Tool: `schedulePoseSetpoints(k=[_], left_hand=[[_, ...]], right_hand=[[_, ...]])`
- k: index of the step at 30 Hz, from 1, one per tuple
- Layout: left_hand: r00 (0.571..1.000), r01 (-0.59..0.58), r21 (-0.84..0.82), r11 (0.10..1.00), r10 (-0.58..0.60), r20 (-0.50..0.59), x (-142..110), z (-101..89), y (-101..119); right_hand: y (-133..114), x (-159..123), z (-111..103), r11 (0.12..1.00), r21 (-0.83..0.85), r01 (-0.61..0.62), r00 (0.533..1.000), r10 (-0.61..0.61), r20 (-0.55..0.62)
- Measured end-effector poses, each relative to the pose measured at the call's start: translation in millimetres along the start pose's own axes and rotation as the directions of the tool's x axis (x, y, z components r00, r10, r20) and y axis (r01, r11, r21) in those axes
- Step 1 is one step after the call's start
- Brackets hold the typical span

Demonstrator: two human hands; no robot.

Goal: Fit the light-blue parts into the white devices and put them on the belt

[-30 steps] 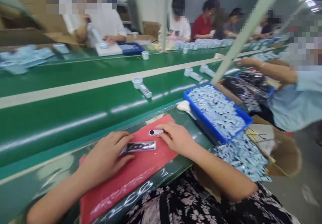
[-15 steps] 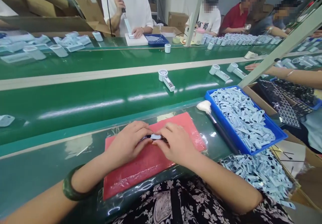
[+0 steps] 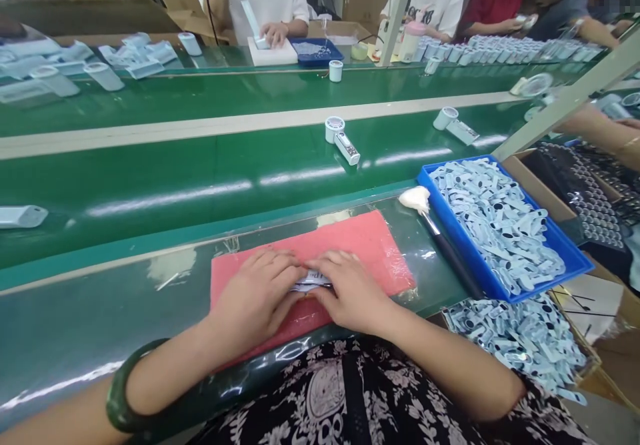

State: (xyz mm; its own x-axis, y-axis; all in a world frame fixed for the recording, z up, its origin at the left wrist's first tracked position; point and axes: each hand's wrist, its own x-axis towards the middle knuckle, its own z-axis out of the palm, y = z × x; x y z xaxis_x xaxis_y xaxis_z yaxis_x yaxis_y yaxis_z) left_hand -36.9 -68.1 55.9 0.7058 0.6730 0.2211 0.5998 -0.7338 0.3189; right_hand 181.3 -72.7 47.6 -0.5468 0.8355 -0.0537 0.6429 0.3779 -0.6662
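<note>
Over the red mat (image 3: pixel 367 241), my left hand (image 3: pixel 263 285) and my right hand (image 3: pixel 347 291) are closed on the two ends of a small pale part (image 3: pixel 314 279). Dark print shows on the bit of its face visible between my fingers; the rest is covered by both hands. Its exact kind cannot be made out. On the green belt (image 3: pixel 200 165) beyond lies a white piece with a round head and a short handle (image 3: pixel 343 140). A similar piece (image 3: pixel 455 125) rests farther right.
To my right are a blue tray (image 3: pixel 555 278) of light-blue strips, a heap of more strips (image 3: pixel 520 341) below it, and a white-tipped, dark-handled brush (image 3: pixel 445 251). A slanted metal post (image 3: pixel 545 125) crosses the right side. Co-workers sit across the belt; another person's arm (image 3: pixel 595 125) reaches in at right.
Between my hands, the part now shows a wider printed face instead of a narrow light-blue strip with a dark spot. My view has tilted slightly. The co-worker's arm at right has drawn back.
</note>
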Motion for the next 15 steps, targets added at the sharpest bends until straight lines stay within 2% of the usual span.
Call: schedulePoseSetpoints(k=[3, 8, 12, 15], left_hand=[[0.998, -0.046, 0.178, 0.983, 0.051, -0.025, -2.9, 5.1, 6.5], [0.995, -0.094, 0.404, 0.910, 0.101, 0.004, -6.7, 5.6, 10.4], [0.992, -0.116, 0.372, 0.921, 0.127, -0.004, -3.6, 0.7, 7.6], [0.989, -0.146, 0.287, 0.947, 0.149, 0.012, -4.0, -5.2, 3.0]], right_hand=[[2.5, -3.2, 9.7, 0.995, -0.096, 0.040, 0.998, -0.045, -0.052], [9.0, -6.4, 24.7, 0.971, -0.208, 0.120, 0.984, -0.143, -0.102], [4.6, -0.7, 28.1, 0.954, -0.278, 0.110, 0.981, -0.149, -0.121], [-1.8, 1.6, 18.5, 0.977, -0.198, 0.076, 0.991, -0.096, -0.096]])
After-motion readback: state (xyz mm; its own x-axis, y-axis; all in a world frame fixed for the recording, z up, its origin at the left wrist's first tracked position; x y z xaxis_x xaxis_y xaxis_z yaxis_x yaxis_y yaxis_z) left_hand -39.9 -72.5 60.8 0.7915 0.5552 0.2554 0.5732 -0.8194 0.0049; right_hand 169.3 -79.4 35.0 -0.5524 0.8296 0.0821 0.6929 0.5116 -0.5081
